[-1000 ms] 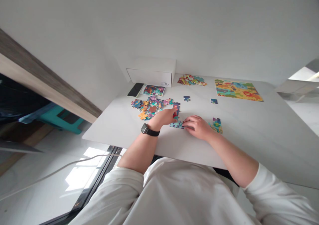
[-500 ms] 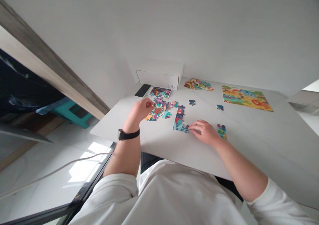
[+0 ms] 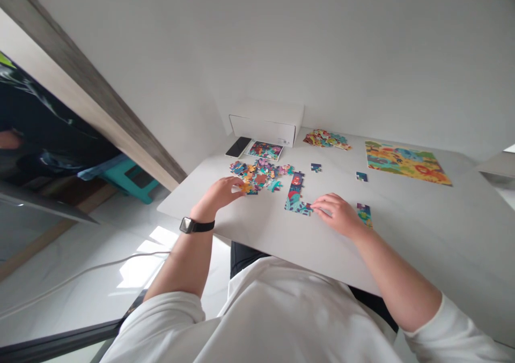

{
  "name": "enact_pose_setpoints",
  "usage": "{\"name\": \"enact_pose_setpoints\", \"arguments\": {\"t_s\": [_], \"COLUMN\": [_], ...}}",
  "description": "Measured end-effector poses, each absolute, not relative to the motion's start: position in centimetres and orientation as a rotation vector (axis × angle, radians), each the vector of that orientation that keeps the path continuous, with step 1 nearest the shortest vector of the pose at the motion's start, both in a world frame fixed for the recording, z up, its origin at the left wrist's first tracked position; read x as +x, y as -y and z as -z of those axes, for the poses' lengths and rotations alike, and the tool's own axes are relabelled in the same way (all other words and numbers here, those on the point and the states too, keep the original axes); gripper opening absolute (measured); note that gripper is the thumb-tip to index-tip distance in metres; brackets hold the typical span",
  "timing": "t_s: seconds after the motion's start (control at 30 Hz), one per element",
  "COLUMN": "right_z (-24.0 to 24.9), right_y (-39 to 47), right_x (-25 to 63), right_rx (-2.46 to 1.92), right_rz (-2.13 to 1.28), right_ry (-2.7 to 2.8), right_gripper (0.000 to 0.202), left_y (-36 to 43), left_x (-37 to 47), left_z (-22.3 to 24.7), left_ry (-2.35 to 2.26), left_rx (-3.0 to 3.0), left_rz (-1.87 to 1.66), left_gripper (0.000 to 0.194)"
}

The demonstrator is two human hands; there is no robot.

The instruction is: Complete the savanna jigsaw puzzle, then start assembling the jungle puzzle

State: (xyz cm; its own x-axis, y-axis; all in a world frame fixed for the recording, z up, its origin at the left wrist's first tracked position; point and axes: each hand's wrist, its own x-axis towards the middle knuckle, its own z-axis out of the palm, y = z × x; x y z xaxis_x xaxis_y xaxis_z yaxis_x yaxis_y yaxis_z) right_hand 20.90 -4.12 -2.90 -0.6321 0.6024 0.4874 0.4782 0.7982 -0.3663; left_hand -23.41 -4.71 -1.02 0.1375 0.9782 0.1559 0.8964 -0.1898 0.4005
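Observation:
My left hand (image 3: 222, 194) is at the near left edge of a heap of loose puzzle pieces (image 3: 260, 179). Its thumb and fingers are apart, with an orange piece close to the fingertips. My right hand (image 3: 337, 214) has its fingers pinched at the right end of an L-shaped joined puzzle strip (image 3: 295, 194); a small dark purplish piece shows at the fingertips. Just right of that hand lies a joined puzzle section (image 3: 365, 215), partly hidden by the wrist. Two separate blue pieces, one behind the strip (image 3: 316, 167) and one farther right (image 3: 361, 176), lie flat.
A picture card (image 3: 264, 150) and a phone (image 3: 238, 146) lie before a white box (image 3: 265, 123). Farther back are another heap of pieces (image 3: 326, 138) and a finished animal puzzle (image 3: 408, 162). A teal stool (image 3: 132, 176) and a person in dark clothes (image 3: 52, 119) are at left.
My left hand has drawn back towards me from above the heap and its fingers have spread, uncovering pieces at the heap's left. My right hand stays at the strip. The view has shifted slightly.

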Motion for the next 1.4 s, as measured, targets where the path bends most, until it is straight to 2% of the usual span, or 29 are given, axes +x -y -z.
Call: {"name": "enact_pose_setpoints", "arguments": {"t_s": [0.2, 0.33, 0.43, 0.6, 0.67, 0.8, 0.97, 1.4], "right_z": [2.8, 2.9, 2.9, 2.8, 2.7, 2.2, 1.4, -0.5], "right_y": [4.1, 4.0, 3.9, 3.7, 3.6, 3.5, 3.5, 2.8], "right_x": [20.8, 20.8, 20.8, 21.3, 21.5, 22.1, 22.6, 25.3], "right_rx": [-0.783, -0.796, -0.811, -0.907, -0.967, -1.05, -0.996, -1.036], "right_rz": [-0.28, -0.285, -0.281, -0.271, -0.297, -0.41, -0.344, -0.15], "right_ry": [2.363, 2.35, 2.344, 2.207, 2.099, 1.916, 1.968, 2.077], "right_gripper": [0.021, 0.021, 0.02, 0.021, 0.026, 0.047, 0.062, 0.043], "left_y": [5.4, 4.4, 2.9, -0.3, -1.3, -2.0, -0.6, -0.7], "left_x": [-23.6, -22.7, -20.3, -12.8, -9.3, -3.7, -1.0, -0.8], "left_z": [-0.7, -2.1, -3.2, -5.2, -5.6, -4.7, -2.3, 0.0], "left_ry": [-1.948, -1.988, -1.789, -1.44, -1.318, -1.157, -1.171, -1.152], "left_rx": [2.127, 1.976, 1.906, 1.83, 1.859, 1.945, 1.919, 1.888], "left_rz": [-0.615, -0.838, -0.995, -1.027, -1.025, -0.96, -0.87, -0.919], "left_gripper": [0.021, 0.022, 0.023, 0.025, 0.026, 0.027, 0.027, 0.021]}}
